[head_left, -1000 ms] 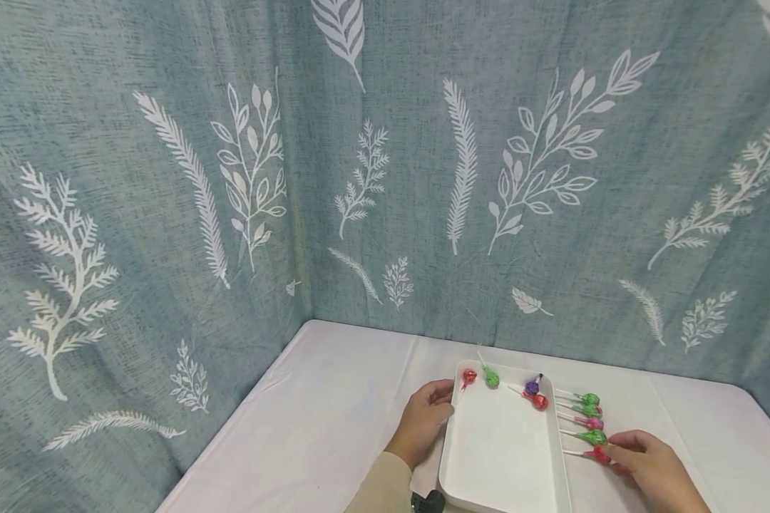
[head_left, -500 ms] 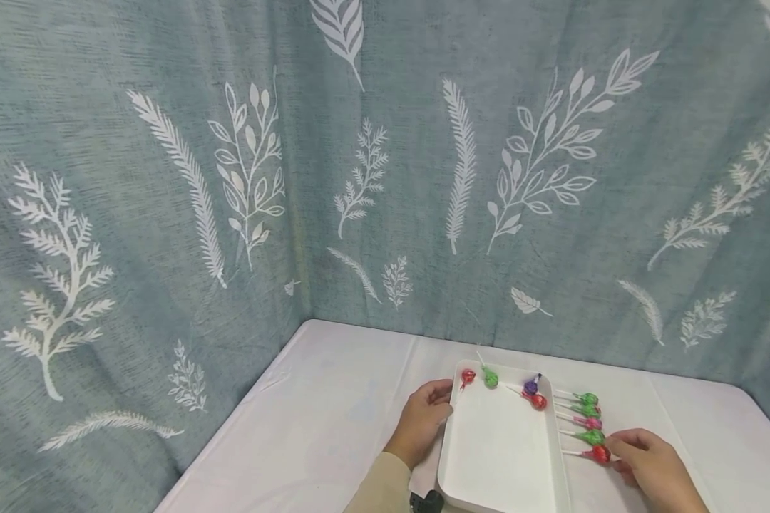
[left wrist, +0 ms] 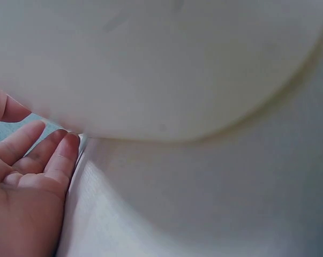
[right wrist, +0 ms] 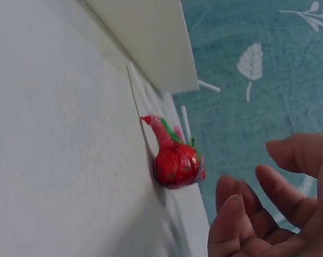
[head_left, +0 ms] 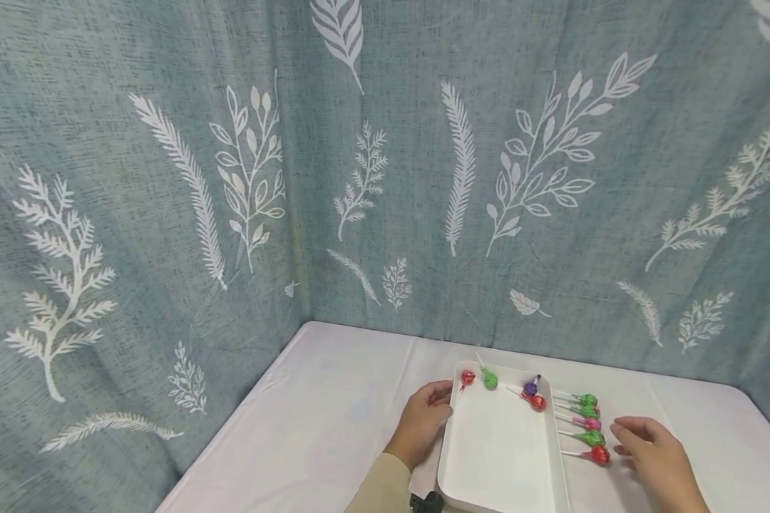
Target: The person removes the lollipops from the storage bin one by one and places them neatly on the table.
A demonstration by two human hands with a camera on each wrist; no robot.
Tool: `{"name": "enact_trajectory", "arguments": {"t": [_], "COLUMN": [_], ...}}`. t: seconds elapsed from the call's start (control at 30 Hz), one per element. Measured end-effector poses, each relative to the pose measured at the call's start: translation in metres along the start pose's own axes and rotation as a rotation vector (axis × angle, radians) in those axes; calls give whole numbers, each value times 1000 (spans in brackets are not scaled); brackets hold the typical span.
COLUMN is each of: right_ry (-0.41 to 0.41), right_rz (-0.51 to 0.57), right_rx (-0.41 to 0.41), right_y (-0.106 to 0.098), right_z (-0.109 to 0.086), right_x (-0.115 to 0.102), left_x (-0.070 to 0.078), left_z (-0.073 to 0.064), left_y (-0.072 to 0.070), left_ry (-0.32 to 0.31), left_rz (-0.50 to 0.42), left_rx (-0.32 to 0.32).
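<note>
A white rectangular tray (head_left: 497, 456) lies on the table with a few lollipops near its far end. My left hand (head_left: 421, 422) rests at the tray's left wall, thumb and loosely bent fingers along its outer side. Along the right wall several wrapped lollipops lie in a row, sticks toward the tray. The nearest is a red lollipop (head_left: 598, 455), also large in the right wrist view. Just right of the row, my right hand (head_left: 656, 457) holds nothing, its fingers loosely bent and apart from the red wrapper. Green lollipops (head_left: 593, 438) and a pink lollipop (head_left: 592, 424) lie beyond the red one.
Inside the tray are a red lollipop (head_left: 467, 377), a green one (head_left: 490, 379), a purple one (head_left: 530, 386) and another red one (head_left: 536, 402). A white cloth covers the table (head_left: 334, 399). A teal leaf-patterned curtain (head_left: 417, 178) hangs behind and at the left.
My right hand has drawn back from the red lollipop, moving slightly right and away from me; the lollipop stays in the row. The left hand and tray have not visibly moved.
</note>
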State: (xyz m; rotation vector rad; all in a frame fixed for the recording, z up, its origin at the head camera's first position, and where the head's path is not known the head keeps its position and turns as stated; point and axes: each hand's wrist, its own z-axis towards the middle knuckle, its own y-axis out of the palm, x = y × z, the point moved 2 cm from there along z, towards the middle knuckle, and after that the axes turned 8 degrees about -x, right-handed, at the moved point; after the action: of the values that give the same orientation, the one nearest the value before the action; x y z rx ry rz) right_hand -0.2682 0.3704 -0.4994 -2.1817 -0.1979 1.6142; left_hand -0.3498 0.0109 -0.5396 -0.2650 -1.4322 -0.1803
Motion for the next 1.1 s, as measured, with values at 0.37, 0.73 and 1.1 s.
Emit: {"name": "enact_trajectory", "arguments": {"t": [0.37, 0.73, 1.1], "right_ry": [-153, -215, -264], "right_rz": [-2, 16, -3], "right_rx": [-62, -101, -185], "right_y": [21, 52, 76], "right_z": [-14, -20, -9], "right_x": [-32, -52, -69], "left_x": [1, -1, 0], "left_z": [0, 3, 3], "left_y": [-1, -1, -1], "left_ry": [-14, -15, -51], "left_rz": [8, 24, 7], "left_rx": [7, 9, 17]}}
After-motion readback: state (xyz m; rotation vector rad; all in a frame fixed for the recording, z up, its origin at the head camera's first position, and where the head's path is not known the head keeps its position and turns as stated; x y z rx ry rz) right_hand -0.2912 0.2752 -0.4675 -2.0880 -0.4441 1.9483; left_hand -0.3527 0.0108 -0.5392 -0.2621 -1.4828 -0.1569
